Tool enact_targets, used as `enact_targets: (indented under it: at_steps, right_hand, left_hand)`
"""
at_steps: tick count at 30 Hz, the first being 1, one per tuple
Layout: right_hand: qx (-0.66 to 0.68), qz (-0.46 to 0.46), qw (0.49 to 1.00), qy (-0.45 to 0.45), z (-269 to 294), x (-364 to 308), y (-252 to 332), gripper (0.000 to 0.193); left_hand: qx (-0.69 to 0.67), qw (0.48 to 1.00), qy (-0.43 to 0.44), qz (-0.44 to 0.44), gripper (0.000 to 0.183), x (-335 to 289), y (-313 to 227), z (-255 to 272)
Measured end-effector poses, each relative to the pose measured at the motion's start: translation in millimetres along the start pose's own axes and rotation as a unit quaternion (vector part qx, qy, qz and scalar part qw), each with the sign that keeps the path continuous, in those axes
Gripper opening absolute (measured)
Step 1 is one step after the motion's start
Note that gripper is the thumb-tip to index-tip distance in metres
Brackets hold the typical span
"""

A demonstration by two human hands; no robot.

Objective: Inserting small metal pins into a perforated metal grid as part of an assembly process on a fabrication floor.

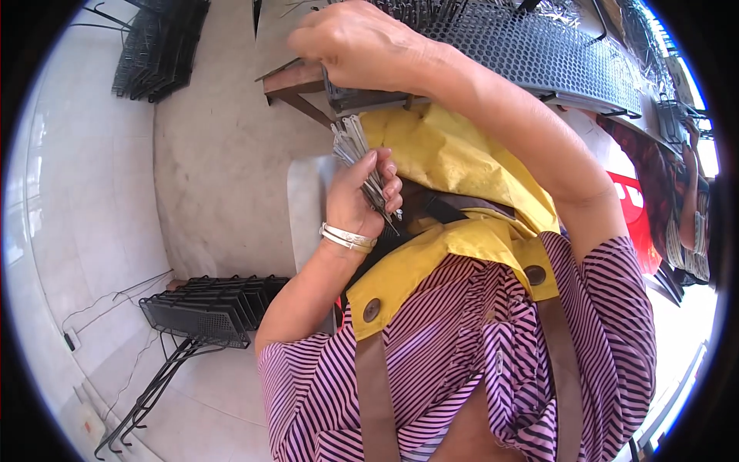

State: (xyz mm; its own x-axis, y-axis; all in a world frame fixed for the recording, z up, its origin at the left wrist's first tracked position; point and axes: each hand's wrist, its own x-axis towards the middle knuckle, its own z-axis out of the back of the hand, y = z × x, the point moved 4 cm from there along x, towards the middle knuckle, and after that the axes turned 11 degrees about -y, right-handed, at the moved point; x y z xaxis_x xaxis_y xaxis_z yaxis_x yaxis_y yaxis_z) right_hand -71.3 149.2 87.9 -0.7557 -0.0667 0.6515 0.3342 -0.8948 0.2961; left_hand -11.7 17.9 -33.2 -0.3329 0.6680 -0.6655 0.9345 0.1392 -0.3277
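My left hand (363,189) is wrapped around a bundle of thin grey metal strips (350,138) in front of my yellow apron (454,154). The strips fan out above the thumb, and their lower ends poke out below the fingers. My right hand (350,42) is raised farther away, over the corner of a work table (296,78). Its fingers are curled closed, and the back of the hand hides whatever they may hold. Just right of that hand lies a black perforated metal tray (531,58), with loose metal pieces behind it.
Several black wire racks (200,317) stand at the left, with long hooked rods (154,385) below them. Another stack of black racks (162,50) is at the far left. A cable (115,300) runs along the pale wall. Another person's arm (689,208) shows at the right edge.
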Motion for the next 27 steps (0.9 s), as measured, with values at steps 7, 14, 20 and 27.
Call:
enact_targets:
  at_steps: [7, 14, 20, 27]
  right_hand:
    - [-0.009, -0.017, 0.999, 0.036, -2.5, 3.7, 0.4, 0.022]
    - [-0.032, -0.086, 0.995, 0.042, -1.5, -12.2, -5.2, 0.010]
    - [-0.011, -0.056, 0.988, -0.141, 14.6, -43.2, -5.3, 0.014]
    - [0.332, -0.464, 0.821, 0.027, 12.2, -113.6, 13.6, 0.016]
  left_hand:
    - [0.004, 1.000, -0.006, 0.001, 0.019, 0.9, -0.2, 1.8]
    - [0.000, 1.000, 0.000, 0.005, 0.019, 1.5, 0.7, 1.9]
    - [0.007, 1.000, -0.003, 0.009, 0.018, -1.9, 0.7, -2.7]
    - [0.084, 0.993, 0.087, 0.013, 0.021, -12.6, 7.8, -17.6]
